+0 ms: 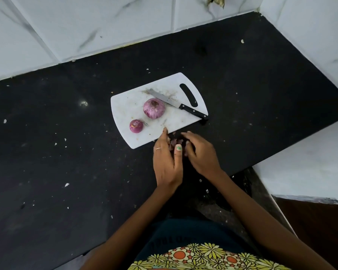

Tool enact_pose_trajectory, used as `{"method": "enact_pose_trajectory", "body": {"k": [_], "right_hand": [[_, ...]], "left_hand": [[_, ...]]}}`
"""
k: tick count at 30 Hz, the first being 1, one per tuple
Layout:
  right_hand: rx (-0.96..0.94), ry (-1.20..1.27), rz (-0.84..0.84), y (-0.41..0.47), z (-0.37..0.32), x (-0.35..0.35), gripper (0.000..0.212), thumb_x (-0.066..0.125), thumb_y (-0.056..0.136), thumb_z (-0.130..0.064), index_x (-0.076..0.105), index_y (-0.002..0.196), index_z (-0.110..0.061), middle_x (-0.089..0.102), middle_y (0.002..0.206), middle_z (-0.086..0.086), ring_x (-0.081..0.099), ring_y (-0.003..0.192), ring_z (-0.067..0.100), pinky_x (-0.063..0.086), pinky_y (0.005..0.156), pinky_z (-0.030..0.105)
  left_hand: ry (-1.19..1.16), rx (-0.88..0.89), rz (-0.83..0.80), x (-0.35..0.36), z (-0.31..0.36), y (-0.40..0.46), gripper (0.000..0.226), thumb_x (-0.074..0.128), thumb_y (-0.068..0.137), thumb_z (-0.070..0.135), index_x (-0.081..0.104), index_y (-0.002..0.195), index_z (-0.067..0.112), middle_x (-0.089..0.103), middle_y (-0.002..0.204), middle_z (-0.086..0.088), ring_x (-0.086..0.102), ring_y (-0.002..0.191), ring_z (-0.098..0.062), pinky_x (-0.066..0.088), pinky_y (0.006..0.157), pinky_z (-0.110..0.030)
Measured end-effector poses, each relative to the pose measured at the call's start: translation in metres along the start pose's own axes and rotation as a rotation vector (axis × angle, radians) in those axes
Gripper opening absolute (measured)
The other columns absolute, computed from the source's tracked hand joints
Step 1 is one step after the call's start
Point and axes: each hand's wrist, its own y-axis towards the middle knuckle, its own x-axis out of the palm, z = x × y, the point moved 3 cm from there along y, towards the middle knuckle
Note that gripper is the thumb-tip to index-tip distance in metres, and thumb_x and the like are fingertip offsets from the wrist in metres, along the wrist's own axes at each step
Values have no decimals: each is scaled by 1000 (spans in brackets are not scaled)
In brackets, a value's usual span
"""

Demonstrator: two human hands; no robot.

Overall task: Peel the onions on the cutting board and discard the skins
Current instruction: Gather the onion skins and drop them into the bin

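Note:
Two peeled purple onions lie on the white cutting board (129, 106): a large onion (154, 108) near the middle and a small onion (136, 126) by its near-left edge. A small heap of purple onion skins (175, 142) sits on the black counter just off the board's near edge. My left hand (165, 160) stands on its side to the left of the heap, fingers stretched to the board's edge. My right hand (200, 152) cups the heap from the right with bent fingers. Part of the heap is hidden between the hands.
A black-handled knife (176, 103) lies across the board's far right, its handle over the edge. The black counter (66, 152) carries scattered small scraps. White tiled walls (105, 22) bound it at the back and right; the counter's front edge runs near my body.

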Motion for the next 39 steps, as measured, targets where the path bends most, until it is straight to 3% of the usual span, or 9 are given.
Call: {"method": "enact_pose_trajectory", "body": {"k": [4, 10, 14, 17, 20, 25, 28, 34, 39], "right_hand": [[75, -362, 33, 7, 1, 1, 44, 39, 94, -22, 50, 133, -3, 50, 138, 14, 40, 129, 31, 35, 103, 43], [12, -529, -198, 7, -8, 28, 55, 33, 101, -29, 20, 149, -7, 18, 157, 14, 10, 146, 29, 13, 117, 40], [-107, -525, -239, 0, -7, 24, 54, 34, 99, -36, 29, 148, -14, 27, 155, 5, 19, 142, 31, 19, 113, 47], [-158, -370, -231, 2, -5, 14, 64, 15, 87, -42, 44, 140, -18, 39, 148, -1, 27, 136, 27, 22, 108, 43], [-90, -121, -45, 8, 1, 2, 54, 24, 84, -31, 64, 112, -10, 60, 121, 5, 47, 114, 26, 39, 95, 45], [-57, -419, -183, 8, -1, 18, 49, 33, 96, -34, 40, 142, -19, 34, 149, 0, 27, 133, 26, 23, 106, 41], [-102, -370, -220, 6, -1, 17, 61, 18, 88, -42, 41, 141, -24, 34, 150, -5, 23, 135, 24, 20, 107, 41], [95, 86, 226, 2, 23, -23, 37, 38, 83, -1, 67, 105, -6, 65, 106, 7, 55, 103, 21, 37, 90, 19], [209, 133, 325, -7, 35, -29, 32, 41, 84, 4, 68, 99, -5, 66, 101, 7, 55, 98, 20, 35, 83, 11]], "left_hand": [[235, -207, 170, -4, -4, -8, 68, 23, 91, 54, 32, 146, 16, 39, 148, -6, 27, 139, -19, 15, 117, -36], [363, -137, 1, 14, -4, -17, 84, 2, 90, 64, 20, 151, 10, 19, 159, -6, 3, 148, -18, -5, 119, -31], [374, -38, -72, 18, -2, -12, 97, -12, 83, 70, 20, 152, 9, 18, 159, -7, 4, 148, -19, -8, 118, -27], [320, -6, -107, 17, 0, -10, 89, 1, 88, 69, 25, 150, 10, 24, 157, -5, 11, 147, -18, -2, 118, -28], [244, -20, -35, 8, -3, -9, 69, 15, 93, 53, 36, 145, 12, 39, 150, -5, 28, 141, -20, 8, 118, -31], [302, -5, -117, 13, -4, -5, 73, 10, 93, 54, 25, 150, 10, 26, 157, -6, 17, 146, -19, 1, 119, -29], [284, 90, -198, 18, -4, -6, 82, 4, 92, 64, 21, 151, 10, 26, 157, -7, 17, 146, -17, 3, 120, -28], [-3, 51, -115, 11, -3, -7, 79, 12, 93, 65, 21, 151, 12, 31, 154, -1, 26, 141, -11, 19, 116, -27], [275, 101, -213, 42, 11, 3, 85, 6, 91, 65, 22, 150, 6, 26, 156, -10, 14, 147, -22, 8, 120, -35]]}}
